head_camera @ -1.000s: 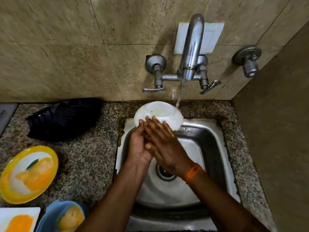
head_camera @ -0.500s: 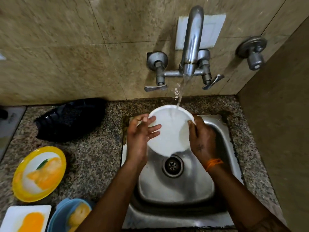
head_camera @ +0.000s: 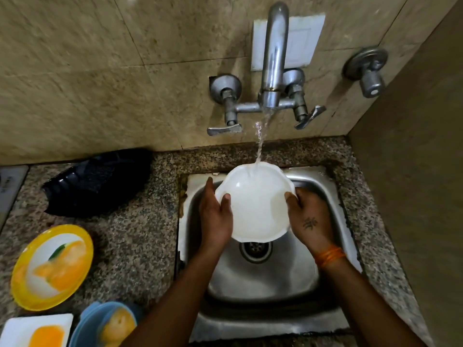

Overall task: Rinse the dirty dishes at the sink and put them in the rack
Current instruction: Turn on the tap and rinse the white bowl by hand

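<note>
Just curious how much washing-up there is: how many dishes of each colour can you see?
White: 2, the bowl under the tap and a plate
Yellow: 1, a plate
Blue: 1, a bowl
Black: 1, a tray
Total: 5

- We are in a home kitchen: a steel sink (head_camera: 325, 259) set in a speckled granite counter (head_camera: 140, 236).
- A wall tap (head_camera: 273, 58) runs; food-smeared plates (head_camera: 52, 266) wait beside us.
</note>
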Demonstrator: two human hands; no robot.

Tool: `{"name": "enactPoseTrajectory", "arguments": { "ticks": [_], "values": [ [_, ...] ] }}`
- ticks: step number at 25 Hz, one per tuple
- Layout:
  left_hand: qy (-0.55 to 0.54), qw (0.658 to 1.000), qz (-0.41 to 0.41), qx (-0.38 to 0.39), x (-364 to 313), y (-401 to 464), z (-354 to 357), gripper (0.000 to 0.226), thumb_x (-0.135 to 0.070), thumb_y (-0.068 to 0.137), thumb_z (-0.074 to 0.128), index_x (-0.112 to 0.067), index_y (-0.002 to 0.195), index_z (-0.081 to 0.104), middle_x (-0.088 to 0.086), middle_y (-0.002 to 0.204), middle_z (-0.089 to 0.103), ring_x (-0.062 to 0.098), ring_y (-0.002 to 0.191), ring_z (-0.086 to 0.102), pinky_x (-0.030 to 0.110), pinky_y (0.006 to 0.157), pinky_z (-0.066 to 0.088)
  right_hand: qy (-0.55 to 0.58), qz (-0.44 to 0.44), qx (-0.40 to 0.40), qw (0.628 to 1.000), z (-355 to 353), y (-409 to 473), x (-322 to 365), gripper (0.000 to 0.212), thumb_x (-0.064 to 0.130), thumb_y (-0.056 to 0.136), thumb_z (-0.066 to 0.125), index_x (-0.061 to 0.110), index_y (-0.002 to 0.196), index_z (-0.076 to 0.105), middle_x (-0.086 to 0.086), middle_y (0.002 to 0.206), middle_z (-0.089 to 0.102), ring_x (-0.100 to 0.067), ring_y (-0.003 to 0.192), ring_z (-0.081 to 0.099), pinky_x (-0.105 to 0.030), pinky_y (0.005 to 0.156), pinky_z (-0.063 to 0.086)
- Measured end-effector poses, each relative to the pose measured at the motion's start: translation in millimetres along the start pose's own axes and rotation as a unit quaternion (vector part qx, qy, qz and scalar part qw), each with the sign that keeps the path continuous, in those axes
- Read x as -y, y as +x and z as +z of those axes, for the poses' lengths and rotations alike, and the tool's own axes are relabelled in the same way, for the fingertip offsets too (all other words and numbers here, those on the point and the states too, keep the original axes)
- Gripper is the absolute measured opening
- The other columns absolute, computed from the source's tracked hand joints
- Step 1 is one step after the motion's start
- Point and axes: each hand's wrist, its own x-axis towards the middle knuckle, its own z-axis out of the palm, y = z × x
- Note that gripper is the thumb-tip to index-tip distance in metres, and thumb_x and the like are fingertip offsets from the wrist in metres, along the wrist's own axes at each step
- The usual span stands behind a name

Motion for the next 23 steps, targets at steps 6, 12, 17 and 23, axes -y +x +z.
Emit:
{"name": "enactPoseTrajectory", "arguments": {
  "ticks": [6,12,17,23],
  "values": [
    [-0.352,0.864,-0.268,0.239,-26,-4,20,0.036,-0.031,0.103,0.057,-0.024,0.138,0.058,0.004,0.119,0.078,0.027,0.107,0.074,0.049,0.074,0.064,0.079,0.067,-0.048,0.993,-25,6,-26,0.04,0.046,0.093,0.048,0.012,0.096,0.069,-0.008,0.089,0.074,-0.031,0.084,0.07,-0.042,0.072,0.055],
    [-0.34,0.888,-0.213,0.226,-48,7,27,0.049,-0.058,0.104,0.038,-0.032,0.143,0.053,0.001,0.125,0.075,0.021,0.11,0.074,0.048,0.085,0.063,-0.193,-0.197,0.073,0.959,-15,-3,15,0.07,0.048,0.105,0.038,0.009,0.161,0.023,-0.011,0.17,0.014,-0.026,0.158,0.009,-0.044,0.128,0.014],
    [-0.262,0.926,-0.168,0.215,-48,16,15,0.054,-0.069,0.099,0.037,-0.043,0.144,0.05,-0.004,0.133,0.071,0.018,0.11,0.075,0.055,0.088,0.062,-0.204,-0.174,0.104,0.958,0,11,30,0.088,0.075,0.095,0.001,0.022,0.161,0.026,-0.003,0.171,0.012,-0.019,0.159,0.005,-0.047,0.127,0.015],
    [-0.229,0.948,-0.112,0.192,-56,37,2,0.06,-0.078,0.09,0.046,-0.046,0.14,0.053,-0.009,0.141,0.065,0.015,0.128,0.064,0.041,0.099,0.057,-0.007,-0.253,0.28,0.926,9,-14,49,0.067,0.06,0.106,0.025,0.025,0.163,0.02,0.006,0.171,0.017,-0.006,0.156,0.014,-0.04,0.128,0.019]
  ]
}}
